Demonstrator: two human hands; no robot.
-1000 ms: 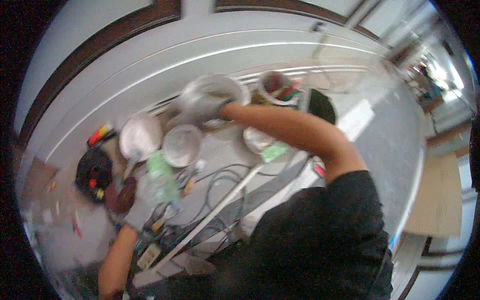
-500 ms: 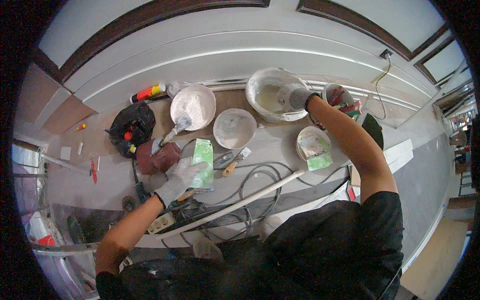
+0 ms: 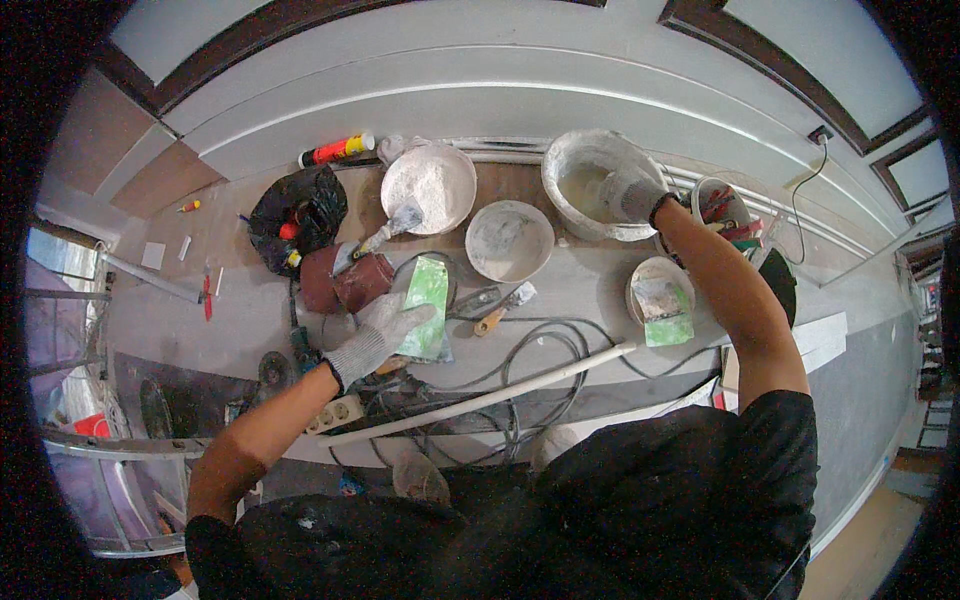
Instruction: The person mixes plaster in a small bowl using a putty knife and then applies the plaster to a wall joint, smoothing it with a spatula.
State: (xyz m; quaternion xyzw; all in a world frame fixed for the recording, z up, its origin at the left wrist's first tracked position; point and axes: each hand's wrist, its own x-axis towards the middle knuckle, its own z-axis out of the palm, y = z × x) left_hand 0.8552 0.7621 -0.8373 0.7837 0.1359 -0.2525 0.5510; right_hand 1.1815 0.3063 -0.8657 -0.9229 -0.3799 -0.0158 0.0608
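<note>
My gloved left hand (image 3: 382, 327) is closed on the edge of a flat green rectangular spreader (image 3: 430, 300), smeared with white and tilted above the floor. My gloved right hand (image 3: 632, 195) reaches into a large whitish bucket (image 3: 562, 208) that holds cloudy liquid. Its fingers are hidden inside, so whether they hold anything does not show. Between my hands stands a round bowl coated with white residue (image 3: 510, 242). Left of it, a bowl of white powder (image 3: 428, 185) has a powder-crusted brush (image 3: 390, 230) leaning on its rim.
A small bowl (image 3: 660, 272) at right carries another green-and-white flat piece (image 3: 668, 328). Dark cables (image 3: 545, 350) coil under a long pale pipe (image 3: 480, 395). Left are a black plastic bag (image 3: 300, 205), reddish-brown sheets (image 3: 355, 280) and a power strip (image 3: 338, 413). A white wall (image 3: 440, 70) borders the back.
The whole view has shifted, so the bowls and bucket sit farther right in the picture. My left hand keeps the green spreader; my right hand stays in the bucket, its fingers now lower and more hidden.
</note>
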